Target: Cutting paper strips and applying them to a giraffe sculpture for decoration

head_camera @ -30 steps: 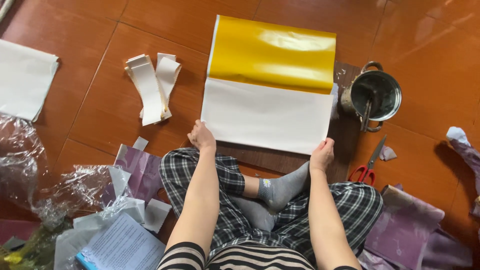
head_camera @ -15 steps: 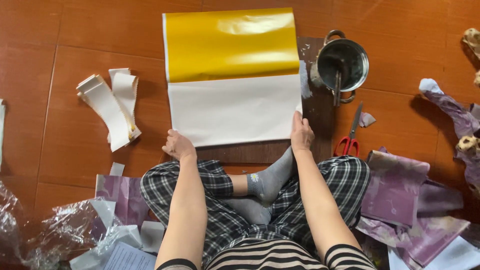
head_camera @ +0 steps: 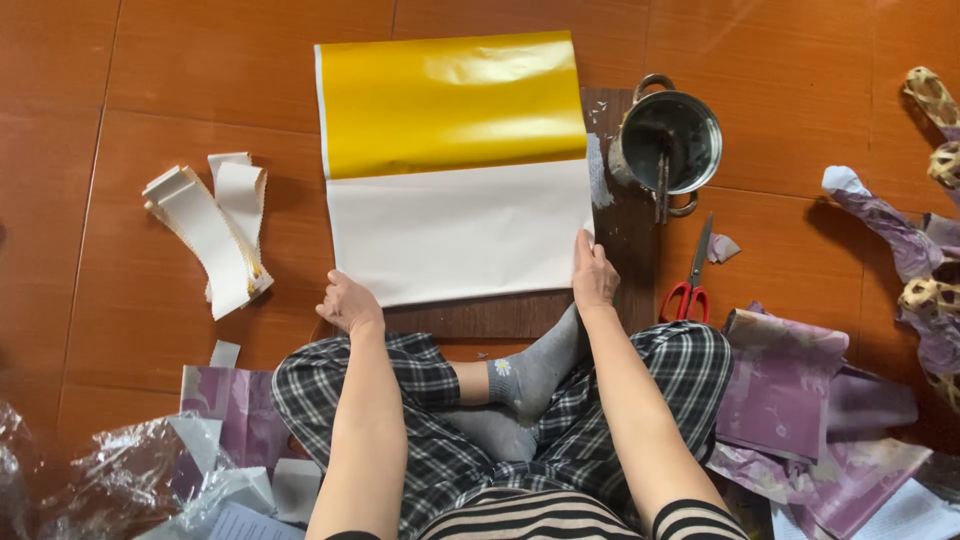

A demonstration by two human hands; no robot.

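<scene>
A large sheet of paper [head_camera: 455, 230], white side up with its far part folded over to show shiny yellow, lies on a dark wooden board [head_camera: 620, 225] on the tiled floor. My left hand [head_camera: 350, 303] pinches the sheet's near left corner. At the near right corner my right hand [head_camera: 594, 272] grips the edge. I sit cross-legged in checked trousers and a grey sock just behind the board.
A small metal pot [head_camera: 672, 140] with a tool in it stands right of the sheet; red-handled scissors [head_camera: 690, 280] lie beside it. White paper strips [head_camera: 210, 230] lie left. Purple paper scraps [head_camera: 790, 390] are at right, crumpled clear plastic [head_camera: 110, 480] at lower left.
The view has shifted, so the sheet sits more centred. Both hands stay on the sheet's near corners, the right one now higher along the edge.
</scene>
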